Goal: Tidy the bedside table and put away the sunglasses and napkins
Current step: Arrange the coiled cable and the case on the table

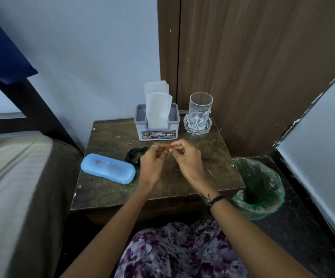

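Note:
Black sunglasses (134,156) lie on the wooden bedside table (208,175); their right end is hidden behind my left hand (154,164). That hand hovers with curled fingers, and whether it grips the glasses is hidden. My right hand (186,157) is close beside it, fingers curled, fingertips almost meeting the left hand's, with nothing seen in them. A closed light-blue glasses case (108,168) rests at the table's left. White napkins (157,105) stand upright in a grey holder (140,125) at the back.
An empty drinking glass (201,105) stands in a glass dish (188,128) at the back right. A bin lined with a green bag (262,189) sits on the floor to the right. The bed (12,177) borders the left, and a wooden door stands behind.

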`<state>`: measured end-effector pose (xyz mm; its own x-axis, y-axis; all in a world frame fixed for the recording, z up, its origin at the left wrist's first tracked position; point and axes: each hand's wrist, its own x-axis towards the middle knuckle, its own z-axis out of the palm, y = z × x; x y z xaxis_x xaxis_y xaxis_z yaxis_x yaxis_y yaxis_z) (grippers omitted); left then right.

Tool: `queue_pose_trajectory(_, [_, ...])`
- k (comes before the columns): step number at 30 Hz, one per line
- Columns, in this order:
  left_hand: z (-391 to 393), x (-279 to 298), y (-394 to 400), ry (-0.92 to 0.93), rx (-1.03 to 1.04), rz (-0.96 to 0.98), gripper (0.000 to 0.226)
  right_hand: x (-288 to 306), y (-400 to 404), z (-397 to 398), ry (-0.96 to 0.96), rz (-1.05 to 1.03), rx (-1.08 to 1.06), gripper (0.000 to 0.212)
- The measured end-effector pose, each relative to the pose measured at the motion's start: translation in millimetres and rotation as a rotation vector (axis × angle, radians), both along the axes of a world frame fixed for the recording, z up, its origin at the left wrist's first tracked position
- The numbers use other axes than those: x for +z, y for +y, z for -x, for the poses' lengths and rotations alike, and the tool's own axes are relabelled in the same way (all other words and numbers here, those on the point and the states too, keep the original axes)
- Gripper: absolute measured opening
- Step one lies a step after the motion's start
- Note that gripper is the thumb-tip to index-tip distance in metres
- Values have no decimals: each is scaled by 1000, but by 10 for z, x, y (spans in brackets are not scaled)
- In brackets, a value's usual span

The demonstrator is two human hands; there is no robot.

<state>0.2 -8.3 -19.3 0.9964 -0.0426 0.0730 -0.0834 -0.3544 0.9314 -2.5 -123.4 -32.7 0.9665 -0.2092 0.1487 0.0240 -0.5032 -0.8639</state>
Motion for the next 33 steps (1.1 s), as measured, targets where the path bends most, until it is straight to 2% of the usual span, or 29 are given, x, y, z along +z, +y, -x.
queue_pose_trajectory(6, [-328,213,487,-82,230,-21,35,168,73,-348,-89,236,-64,26])
queue_pose_trajectory(10, [-685,227,652,15,175,-121,67,241,21,-565,-89,381,-80,36])
queue_pose_trajectory(13, [-890,184,661,62,119,-183,77,229,-18,-676,-45,419,-66,39])
queue_pose_trajectory(16, [-980,133,632,76,84,-216,70,169,-34,-726,-37,451,-52,38])
queue_pose_trajectory(19, [-978,112,571,64,62,-142,55,95,-86,-761,-60,488,-54,31])
queue_pose_trajectory(24, [-974,91,449,-10,95,-110,44,63,-243,-801,-97,495,-48,30])
queue_pose_trajectory(29, [-977,67,378,-26,104,-111,41,64,-324,-821,-94,474,-26,31])
queue_pose_trajectory(33, [-919,87,456,-4,84,-117,42,79,-249,-727,-90,494,-93,42])
